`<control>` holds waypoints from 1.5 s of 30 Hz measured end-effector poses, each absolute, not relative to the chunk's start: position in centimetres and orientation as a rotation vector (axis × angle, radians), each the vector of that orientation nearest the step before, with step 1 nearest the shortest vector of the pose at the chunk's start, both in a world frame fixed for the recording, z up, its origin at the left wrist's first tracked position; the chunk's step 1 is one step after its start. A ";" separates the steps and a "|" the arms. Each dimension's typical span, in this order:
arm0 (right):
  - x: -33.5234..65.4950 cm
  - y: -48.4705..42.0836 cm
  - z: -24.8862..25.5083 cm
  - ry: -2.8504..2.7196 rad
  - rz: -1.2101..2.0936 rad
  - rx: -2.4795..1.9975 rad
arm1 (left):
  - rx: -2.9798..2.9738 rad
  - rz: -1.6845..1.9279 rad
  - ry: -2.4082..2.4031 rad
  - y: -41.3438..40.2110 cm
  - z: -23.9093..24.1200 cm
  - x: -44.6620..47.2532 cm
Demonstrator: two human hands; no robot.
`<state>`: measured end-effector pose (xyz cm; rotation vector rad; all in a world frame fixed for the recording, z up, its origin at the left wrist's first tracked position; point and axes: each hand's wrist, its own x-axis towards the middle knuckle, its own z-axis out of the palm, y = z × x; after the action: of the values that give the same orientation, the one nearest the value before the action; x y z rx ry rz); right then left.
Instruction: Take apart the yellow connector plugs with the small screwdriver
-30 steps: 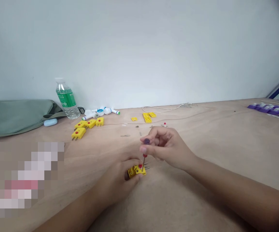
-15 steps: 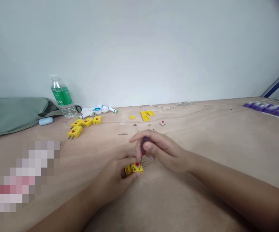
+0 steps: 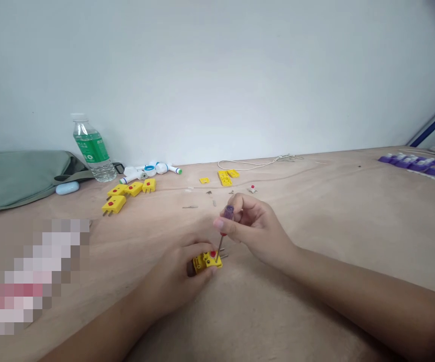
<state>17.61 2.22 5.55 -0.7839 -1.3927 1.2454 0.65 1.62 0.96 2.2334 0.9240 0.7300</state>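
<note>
My left hand (image 3: 182, 274) grips a yellow plug (image 3: 213, 262) with a red button on its face, low over the wooden surface. Its metal pins point right, away from my palm. My right hand (image 3: 255, 224) pinches the purple handle of a screwdriver (image 3: 228, 216) between thumb and fingers. The shaft slants down, and its tip meets the plug's face beside the red button. Part of the plug is hidden under my left fingers.
Several yellow plugs (image 3: 114, 204) stand left, near a water bottle (image 3: 95, 153) and a green bag (image 3: 21, 178). Ahead lie yellow casing pieces (image 3: 225, 178), a small red-topped part (image 3: 252, 189), metal bits and a white cord (image 3: 247, 167). Purple-and-white parts (image 3: 413, 165) sit far right.
My right fingers have shifted their grip on the screwdriver: the index finger was stretched out to the left and is now curled back behind the handle. The plug stays in my left hand.
</note>
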 end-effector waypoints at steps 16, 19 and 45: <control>18.7 2.1 5.3 -1.820 1.377 -0.509 | 2.157 0.748 0.851 1.6 1.1 0.6; 18.3 2.3 4.6 -1.585 1.494 -0.516 | 2.150 0.729 0.863 1.6 1.0 0.6; 18.6 3.4 3.0 -1.487 1.621 -0.515 | 2.200 0.731 0.827 1.9 1.0 0.5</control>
<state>18.65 3.39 3.00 -0.5155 -1.4866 1.6209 0.50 1.87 0.96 2.2000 0.8269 0.7308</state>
